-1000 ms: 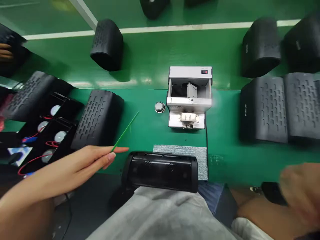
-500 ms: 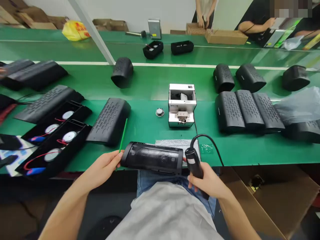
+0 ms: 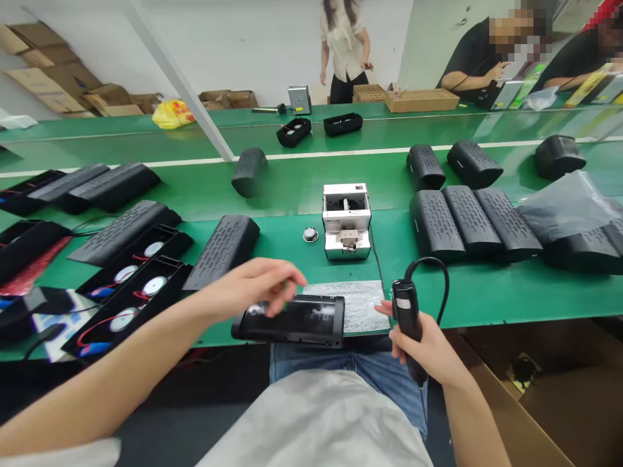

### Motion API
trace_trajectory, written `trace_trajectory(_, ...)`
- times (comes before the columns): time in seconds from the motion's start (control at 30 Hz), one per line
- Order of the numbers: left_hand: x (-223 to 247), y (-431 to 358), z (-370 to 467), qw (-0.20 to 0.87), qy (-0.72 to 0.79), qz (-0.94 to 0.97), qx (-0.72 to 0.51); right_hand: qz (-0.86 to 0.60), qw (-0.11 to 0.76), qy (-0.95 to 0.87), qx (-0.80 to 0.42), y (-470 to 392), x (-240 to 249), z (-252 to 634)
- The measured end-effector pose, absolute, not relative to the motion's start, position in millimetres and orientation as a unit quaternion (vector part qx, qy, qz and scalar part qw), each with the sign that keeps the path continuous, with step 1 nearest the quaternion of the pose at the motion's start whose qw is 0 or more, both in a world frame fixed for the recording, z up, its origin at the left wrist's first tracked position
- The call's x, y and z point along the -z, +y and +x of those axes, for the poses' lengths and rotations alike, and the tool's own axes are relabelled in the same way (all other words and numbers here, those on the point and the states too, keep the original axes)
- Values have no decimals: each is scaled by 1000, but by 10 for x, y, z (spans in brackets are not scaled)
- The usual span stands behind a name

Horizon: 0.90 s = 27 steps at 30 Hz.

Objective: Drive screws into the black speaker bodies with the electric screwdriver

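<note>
My right hand (image 3: 426,344) is closed round a black corded electric screwdriver (image 3: 407,314), cord end up, beyond the right end of a black speaker housing (image 3: 311,321). The housing lies at the table's front edge, its perforated grille upward. Over its left part hovers my left hand (image 3: 272,285), fingers loosely bent and apart, with nothing visible in them. Under and behind the housing spreads a silvery bubble-wrap sheet (image 3: 367,305). Beyond it stands a white screw feeder (image 3: 347,224), with a small round silver part (image 3: 310,234) to its left.
Black textured covers (image 3: 226,250) and open housings with wired drivers (image 3: 141,295) lie left. Several more covers (image 3: 440,224) stand right, near a plastic bag (image 3: 567,204). Across the bench are a standing person (image 3: 345,52) and seated people. An open carton (image 3: 511,402) is below right.
My left hand has let go of the housing's left end and moved right above it; the green stick is out of sight. The screwdriver has moved right, away from the housing. The view has tilted up.
</note>
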<state>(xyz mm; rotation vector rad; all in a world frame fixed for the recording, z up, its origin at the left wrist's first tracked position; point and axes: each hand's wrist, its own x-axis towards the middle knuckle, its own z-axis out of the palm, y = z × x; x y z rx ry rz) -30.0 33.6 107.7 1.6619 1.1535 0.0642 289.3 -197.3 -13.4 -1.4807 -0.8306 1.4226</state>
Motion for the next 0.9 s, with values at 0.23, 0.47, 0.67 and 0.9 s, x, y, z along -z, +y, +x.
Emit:
trace_trajectory(0.23,-647,10,894,848,345,396,66,-605,530,-320,-501,-2049,145,3063)
trace_trajectory(0.47,-461,61,928,857,344,362,123,-607,547,-309,-486,-2055,239,3200)
trace_trajectory(0.67,-380,136,931,847,364,363,134,-609,554,-292,-487,-2043,311,3220)
trace_trajectory(0.9,-317,202,918,844,365,364,147,-613,545,-296,-490,-2052,361,3224)
